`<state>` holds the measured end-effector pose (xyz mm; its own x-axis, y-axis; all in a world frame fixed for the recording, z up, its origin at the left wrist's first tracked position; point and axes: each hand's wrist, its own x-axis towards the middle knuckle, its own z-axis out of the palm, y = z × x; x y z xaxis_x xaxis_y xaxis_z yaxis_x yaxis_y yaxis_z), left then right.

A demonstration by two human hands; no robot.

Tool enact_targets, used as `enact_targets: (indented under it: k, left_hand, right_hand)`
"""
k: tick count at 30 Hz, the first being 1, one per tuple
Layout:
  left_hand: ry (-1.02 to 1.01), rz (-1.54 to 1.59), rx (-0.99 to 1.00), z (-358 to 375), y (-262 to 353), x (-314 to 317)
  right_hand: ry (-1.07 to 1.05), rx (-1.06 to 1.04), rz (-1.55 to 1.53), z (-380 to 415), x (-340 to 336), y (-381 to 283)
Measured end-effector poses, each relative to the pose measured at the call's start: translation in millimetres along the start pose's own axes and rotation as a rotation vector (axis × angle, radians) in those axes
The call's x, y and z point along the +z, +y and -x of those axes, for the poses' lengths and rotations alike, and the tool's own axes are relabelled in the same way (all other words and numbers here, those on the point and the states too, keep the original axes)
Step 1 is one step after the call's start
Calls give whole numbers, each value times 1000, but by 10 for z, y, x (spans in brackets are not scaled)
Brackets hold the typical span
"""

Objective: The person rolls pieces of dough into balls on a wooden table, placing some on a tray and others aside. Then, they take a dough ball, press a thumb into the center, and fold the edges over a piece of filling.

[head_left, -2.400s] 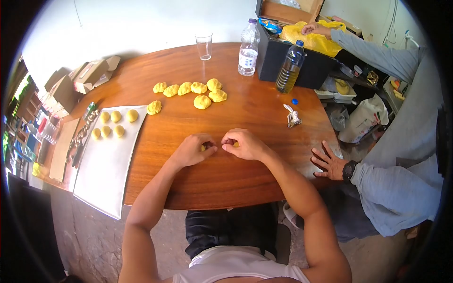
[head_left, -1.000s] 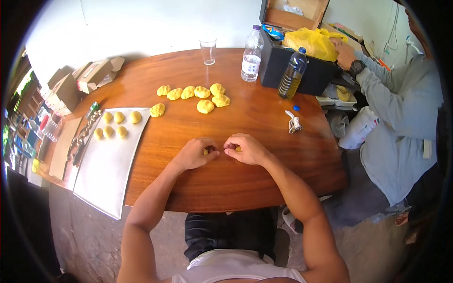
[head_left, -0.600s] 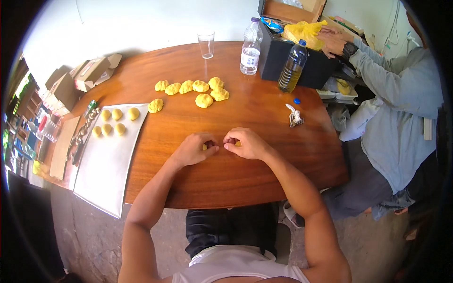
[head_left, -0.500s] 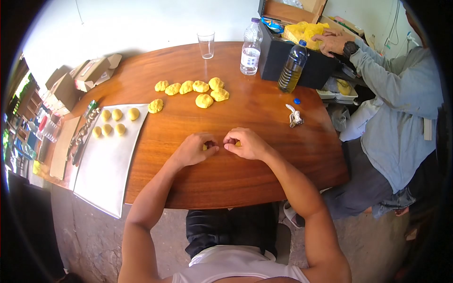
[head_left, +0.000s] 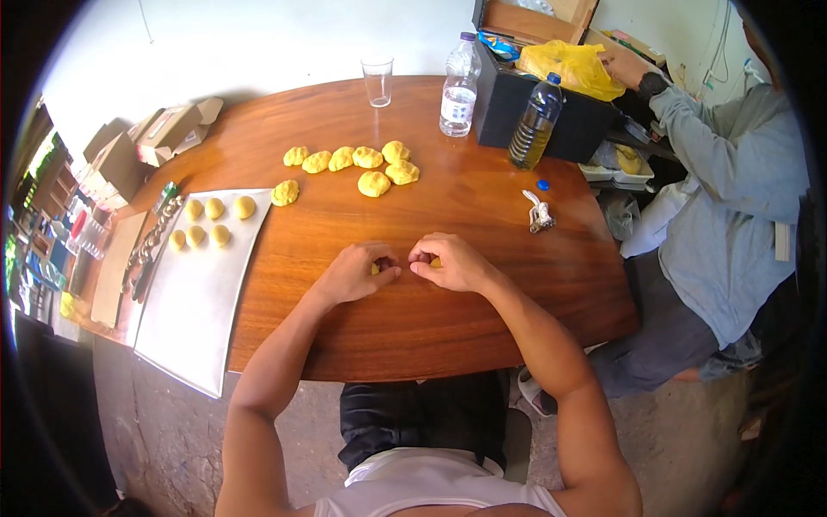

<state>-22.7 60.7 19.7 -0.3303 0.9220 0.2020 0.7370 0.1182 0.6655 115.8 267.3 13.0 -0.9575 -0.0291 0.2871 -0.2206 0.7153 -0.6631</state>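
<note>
My left hand (head_left: 360, 270) rests on the wooden table (head_left: 448, 336), its fingers curled round a small piece of yellow dough (head_left: 376, 269). Close by, my right hand (head_left: 450, 262) is cupped over another yellow piece (head_left: 436, 261), mostly hidden under the fingers. A narrow gap parts the two hands. Several rough yellow dough lumps (head_left: 374, 183) lie beyond them. To the left, several smooth dough balls (head_left: 244, 207) sit at the far end of a metal tray (head_left: 189, 302).
A drinking glass (head_left: 377, 82), a clear bottle (head_left: 458, 90) and a bottle of dark liquid (head_left: 535, 125) stand at the back. A blue cap (head_left: 543, 184) and a crumpled wrapper (head_left: 539, 212) lie right. A person (head_left: 724, 189) stands beside a black box (head_left: 500, 103).
The other person's hand has drawn back to the right over the yellow bag, which has changed shape. My two hands look the same.
</note>
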Motion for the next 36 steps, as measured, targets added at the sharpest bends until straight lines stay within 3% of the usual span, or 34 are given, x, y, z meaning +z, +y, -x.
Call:
enact_targets:
  k: [36]
  left_hand:
    - [-16, 17, -19, 8, 6, -8]
  right_hand:
    - [-1, -7, -11, 11, -8, 2]
